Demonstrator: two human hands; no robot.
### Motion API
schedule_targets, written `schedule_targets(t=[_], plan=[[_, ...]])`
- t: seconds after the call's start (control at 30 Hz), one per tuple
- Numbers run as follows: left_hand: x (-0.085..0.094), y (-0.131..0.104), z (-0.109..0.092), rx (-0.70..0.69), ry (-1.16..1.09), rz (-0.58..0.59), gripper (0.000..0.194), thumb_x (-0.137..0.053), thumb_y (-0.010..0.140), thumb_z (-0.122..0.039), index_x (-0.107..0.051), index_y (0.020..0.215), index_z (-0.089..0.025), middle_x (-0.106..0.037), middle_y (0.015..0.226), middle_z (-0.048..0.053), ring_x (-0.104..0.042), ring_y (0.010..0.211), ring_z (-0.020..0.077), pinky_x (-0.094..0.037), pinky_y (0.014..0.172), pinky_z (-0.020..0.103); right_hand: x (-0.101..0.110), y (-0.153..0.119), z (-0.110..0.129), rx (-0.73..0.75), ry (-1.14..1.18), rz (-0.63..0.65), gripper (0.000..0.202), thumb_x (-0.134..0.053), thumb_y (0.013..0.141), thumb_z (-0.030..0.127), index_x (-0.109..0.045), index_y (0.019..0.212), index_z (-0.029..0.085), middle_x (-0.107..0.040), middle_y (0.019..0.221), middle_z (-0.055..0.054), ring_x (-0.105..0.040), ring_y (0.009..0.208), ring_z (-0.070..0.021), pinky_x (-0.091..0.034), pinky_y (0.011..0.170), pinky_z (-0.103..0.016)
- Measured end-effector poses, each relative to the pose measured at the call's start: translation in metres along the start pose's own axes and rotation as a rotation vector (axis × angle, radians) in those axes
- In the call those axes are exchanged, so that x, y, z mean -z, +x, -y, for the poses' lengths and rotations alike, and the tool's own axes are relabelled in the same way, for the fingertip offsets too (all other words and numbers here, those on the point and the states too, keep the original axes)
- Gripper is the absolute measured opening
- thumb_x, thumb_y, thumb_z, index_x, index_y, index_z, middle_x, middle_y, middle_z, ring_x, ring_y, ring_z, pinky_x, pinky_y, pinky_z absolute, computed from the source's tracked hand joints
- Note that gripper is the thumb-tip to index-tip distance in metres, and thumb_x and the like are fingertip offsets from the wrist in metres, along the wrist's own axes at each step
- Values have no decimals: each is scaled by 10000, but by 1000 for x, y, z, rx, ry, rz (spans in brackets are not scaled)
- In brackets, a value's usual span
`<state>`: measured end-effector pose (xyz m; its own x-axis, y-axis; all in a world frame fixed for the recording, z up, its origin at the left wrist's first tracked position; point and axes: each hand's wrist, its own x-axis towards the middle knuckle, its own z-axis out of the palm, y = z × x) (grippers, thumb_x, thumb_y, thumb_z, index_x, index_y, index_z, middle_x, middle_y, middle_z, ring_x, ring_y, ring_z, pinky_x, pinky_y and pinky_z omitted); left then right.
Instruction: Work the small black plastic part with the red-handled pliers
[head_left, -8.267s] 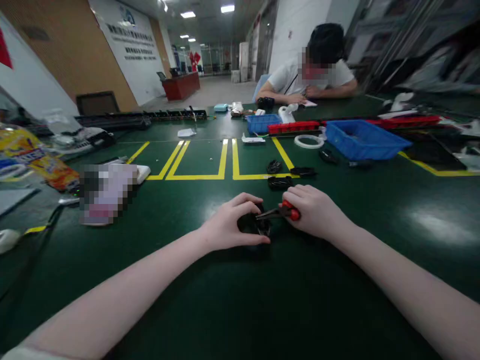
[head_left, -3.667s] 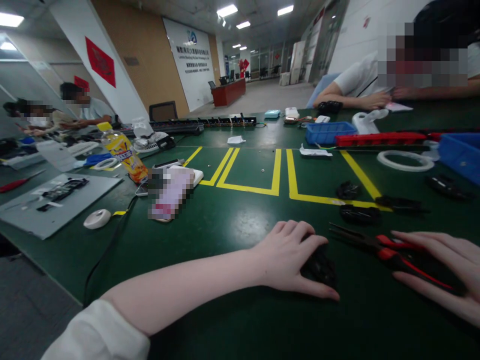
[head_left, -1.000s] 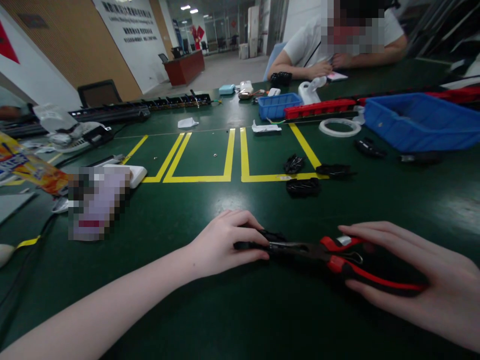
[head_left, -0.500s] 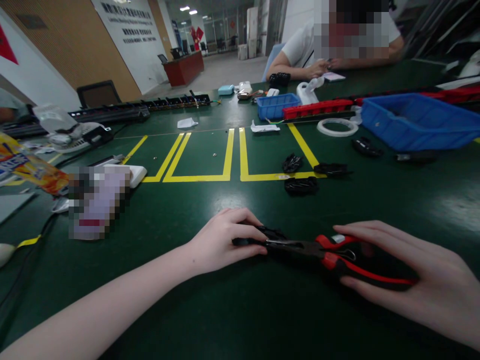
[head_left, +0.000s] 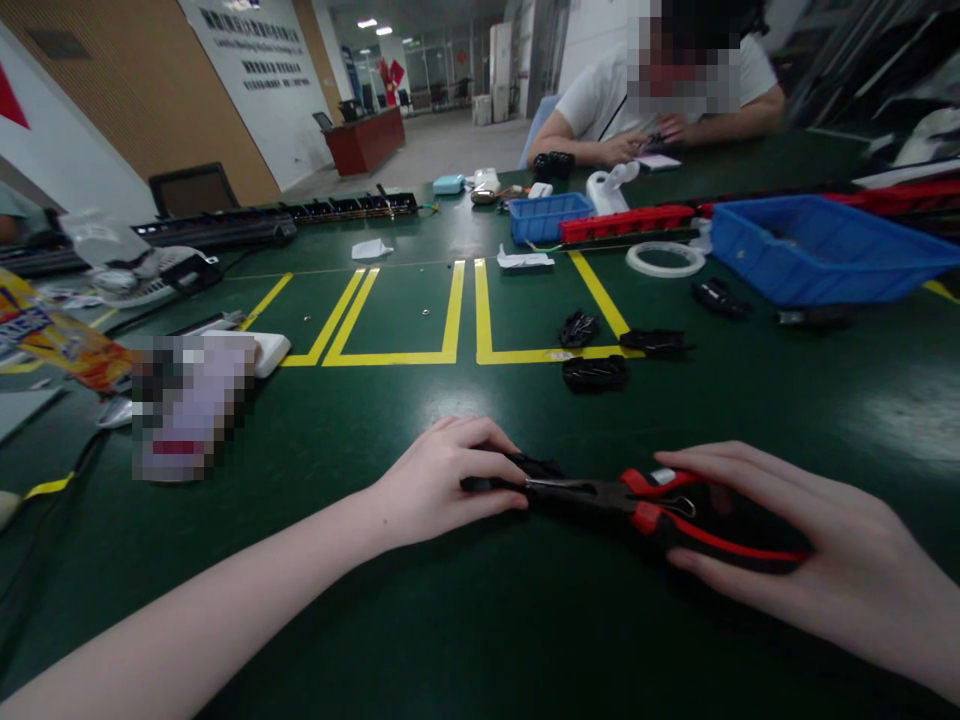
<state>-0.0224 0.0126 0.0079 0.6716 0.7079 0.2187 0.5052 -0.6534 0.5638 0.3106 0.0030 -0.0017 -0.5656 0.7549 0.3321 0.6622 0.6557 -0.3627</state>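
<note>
Low in the middle, my left hand pinches a small black part between thumb and fingers, close over the green table. On the right, my right hand is wrapped round the red and black handles of long-nose pliers. The pliers point left, and their tips meet the part at my left fingertips. How the jaws sit on it is partly hidden by my fingers. Several black pieces lie beyond the pliers, around the yellow tape corner.
A large blue bin and a white tape ring stand at the right. A smaller blue bin is farther back. A phone lies left. Across the table sits a person.
The view has shifted slightly, so the table things sit a little farther left. My right hand and the pliers have moved slightly left; both hands keep their hold.
</note>
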Motion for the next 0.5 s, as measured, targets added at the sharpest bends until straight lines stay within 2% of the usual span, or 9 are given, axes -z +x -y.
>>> schedule_targets(t=[0.23, 0.5], plan=[[-1, 0, 3, -9, 23, 18, 161, -706, 915, -257, -727, 1068, -214, -657, 1132, 45, -610, 1050, 209, -443, 893, 372, -1, 1, 1, 15, 44, -51, 512, -662, 818, 559, -553, 1279, 366, -708, 1118, -34, -726, 819, -276, -626, 557, -394], [-2, -1, 2, -19, 58, 8, 165, -708, 911, -238, -723, 1071, -204, -654, 1142, 50, -605, 1056, 209, -449, 882, 368, -4, 2, 0, 18, 40, -30, 505, -655, 829, 542, -542, 1285, 358, -694, 1128, -43, -715, 800, -264, -618, 568, -398]])
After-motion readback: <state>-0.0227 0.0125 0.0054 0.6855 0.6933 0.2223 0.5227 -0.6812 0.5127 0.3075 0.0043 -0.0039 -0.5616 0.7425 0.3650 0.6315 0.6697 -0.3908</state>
